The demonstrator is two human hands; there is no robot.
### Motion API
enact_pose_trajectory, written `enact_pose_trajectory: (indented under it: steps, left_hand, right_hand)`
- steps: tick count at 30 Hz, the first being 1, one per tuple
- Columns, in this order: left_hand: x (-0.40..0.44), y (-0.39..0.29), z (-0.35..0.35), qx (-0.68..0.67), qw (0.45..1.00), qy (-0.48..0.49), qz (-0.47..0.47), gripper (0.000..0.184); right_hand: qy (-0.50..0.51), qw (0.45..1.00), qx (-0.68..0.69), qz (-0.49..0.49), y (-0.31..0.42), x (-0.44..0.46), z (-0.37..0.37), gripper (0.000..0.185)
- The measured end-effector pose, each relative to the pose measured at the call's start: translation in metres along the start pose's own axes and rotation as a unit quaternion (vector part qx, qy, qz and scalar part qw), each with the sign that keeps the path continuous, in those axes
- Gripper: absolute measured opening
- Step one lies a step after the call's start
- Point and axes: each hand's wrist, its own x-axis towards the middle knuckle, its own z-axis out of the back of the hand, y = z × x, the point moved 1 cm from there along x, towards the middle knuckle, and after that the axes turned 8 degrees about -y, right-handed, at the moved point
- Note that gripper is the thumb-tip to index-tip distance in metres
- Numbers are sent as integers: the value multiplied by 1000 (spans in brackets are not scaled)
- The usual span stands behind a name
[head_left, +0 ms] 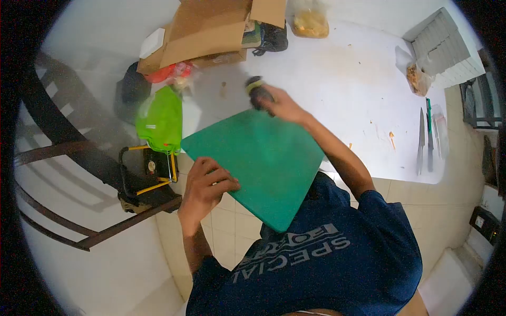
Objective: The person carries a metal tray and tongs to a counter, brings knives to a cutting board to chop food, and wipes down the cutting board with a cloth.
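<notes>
A green cutting board [258,168] is tilted in front of my body, near the edge of the white table [337,95]. My left hand [206,185] grips the board's left edge, its fingers curled over the surface. At the board's far edge, my right hand [284,107] is closed around a dark object with a yellow band [256,92]. Motion blurs that hand, and I cannot make out the object's exact kind. It is at the board's top side; whether it touches the surface is unclear.
Knives [421,142] lie at the table's right end, near orange scraps [391,140]. A cardboard box [205,29] and a bag of yellowish food [310,22] stand at the back. White stacked boxes [443,50] are at far right. A green bag [161,120] hangs at left.
</notes>
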Motion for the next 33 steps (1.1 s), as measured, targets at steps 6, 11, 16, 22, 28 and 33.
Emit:
enact_pose_trajectory:
  steps: [6, 11, 16, 22, 28, 33]
  left_hand:
    - [1, 4, 7, -20, 999, 42, -19, 21]
    - [-9, -6, 0, -4, 999, 37, 5, 20]
    - [-16, -5, -4, 1, 999, 38, 27, 19]
    - [-11, 3, -2, 17, 998, 35, 41, 13]
    - [-8, -6, -1, 20, 998, 43, 35, 15]
    - [-8, -10, 4, 6, 999, 29, 37, 20]
  right_hand:
    - [51, 970, -93, 217, -57, -8, -40, 33]
    - [-25, 915, -402, -18, -152, -28, 35, 38]
    - [-159, 942, -290, -56, -96, -11, 57, 34]
    - [-39, 988, 77, 125, 46, -27, -9, 32]
    - [113, 990, -41, 80, -38, -79, -45, 57]
    - [-7, 927, -369, -61, -126, -83, 48, 37]
